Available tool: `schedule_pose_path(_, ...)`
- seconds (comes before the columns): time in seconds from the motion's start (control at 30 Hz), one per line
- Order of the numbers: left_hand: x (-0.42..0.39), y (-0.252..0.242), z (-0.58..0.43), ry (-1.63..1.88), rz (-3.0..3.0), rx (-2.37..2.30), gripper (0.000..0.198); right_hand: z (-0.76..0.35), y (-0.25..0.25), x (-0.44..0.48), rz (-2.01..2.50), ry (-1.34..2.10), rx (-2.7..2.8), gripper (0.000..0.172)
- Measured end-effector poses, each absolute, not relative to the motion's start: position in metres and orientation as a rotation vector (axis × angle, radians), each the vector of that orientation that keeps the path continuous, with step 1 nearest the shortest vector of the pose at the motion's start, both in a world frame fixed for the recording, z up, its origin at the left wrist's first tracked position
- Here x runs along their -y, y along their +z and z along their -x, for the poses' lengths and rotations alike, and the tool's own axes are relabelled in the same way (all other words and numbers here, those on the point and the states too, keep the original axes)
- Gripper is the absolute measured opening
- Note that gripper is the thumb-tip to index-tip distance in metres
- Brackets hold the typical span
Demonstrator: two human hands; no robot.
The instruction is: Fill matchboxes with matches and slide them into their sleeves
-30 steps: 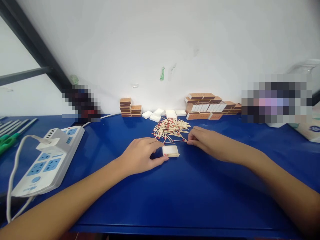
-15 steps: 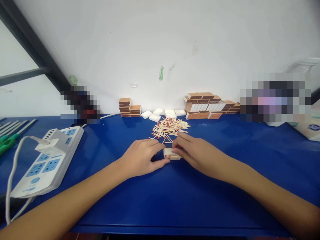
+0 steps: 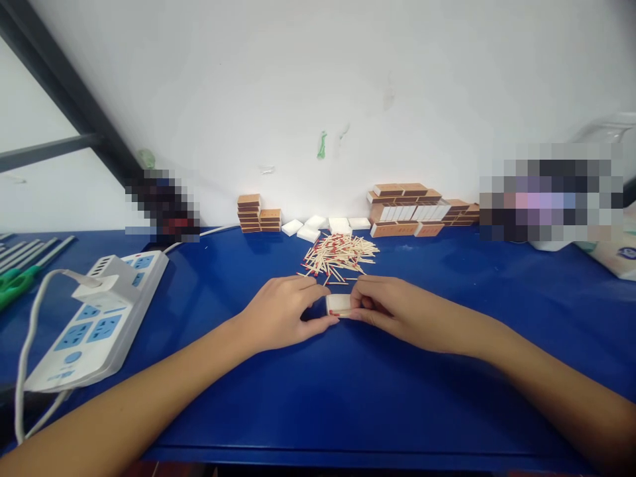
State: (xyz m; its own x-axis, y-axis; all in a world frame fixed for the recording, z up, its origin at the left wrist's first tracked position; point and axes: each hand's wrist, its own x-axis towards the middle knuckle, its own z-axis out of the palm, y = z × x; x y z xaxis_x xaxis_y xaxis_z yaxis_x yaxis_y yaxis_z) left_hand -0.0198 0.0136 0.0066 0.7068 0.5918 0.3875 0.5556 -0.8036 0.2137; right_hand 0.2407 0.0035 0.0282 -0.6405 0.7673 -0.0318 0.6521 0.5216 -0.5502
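A small white matchbox tray [image 3: 338, 304] filled with matches lies on the blue table [image 3: 318, 397] between my hands. My left hand [image 3: 281, 311] grips its left end, thumb below and fingers curled above. My right hand [image 3: 392, 309] holds its right end with fingers curled round it. Just beyond the tray lies a loose heap of red-tipped matches [image 3: 340, 257].
Empty white trays [image 3: 322, 226] lie against the wall. Brown matchbox sleeves stand stacked at the back left [image 3: 258, 213] and back right [image 3: 417, 211]. A white power strip [image 3: 94, 318] with a cable sits at the left, green scissors [image 3: 17, 281] farther left.
My right hand came from the match heap to the tray and closed on its right end. The left hand stayed on the tray's left end.
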Motion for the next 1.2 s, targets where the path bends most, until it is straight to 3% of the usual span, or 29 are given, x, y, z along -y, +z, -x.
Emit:
schedule_pose_path(0.3,-0.014,0.006,0.021,0.639,-2.817,-0.974,0.032,-0.230,0.024,-0.005,1.210,0.664,2.467,0.019)
schedule_pose_path(0.5,-0.013,0.008,0.020,0.633,-2.833,-0.983,0.032,-0.266,0.022,-0.037,1.543,0.251,2.293,0.022)
schedule_pose_path(0.7,-0.013,0.007,0.022,0.646,-2.830,-0.973,0.033,-0.281,0.013,-0.050,1.635,0.555,2.384,0.032)
schedule_pose_path(0.97,-0.014,0.007,0.022,0.615,-2.822,-0.978,0.034,-0.270,0.014,-0.045,1.495,0.304,2.381,0.026)
schedule_pose_path(1.2,-0.013,0.008,0.021,0.620,-2.829,-0.983,0.032,-0.261,-0.001,-0.052,1.491,0.322,2.292,0.024)
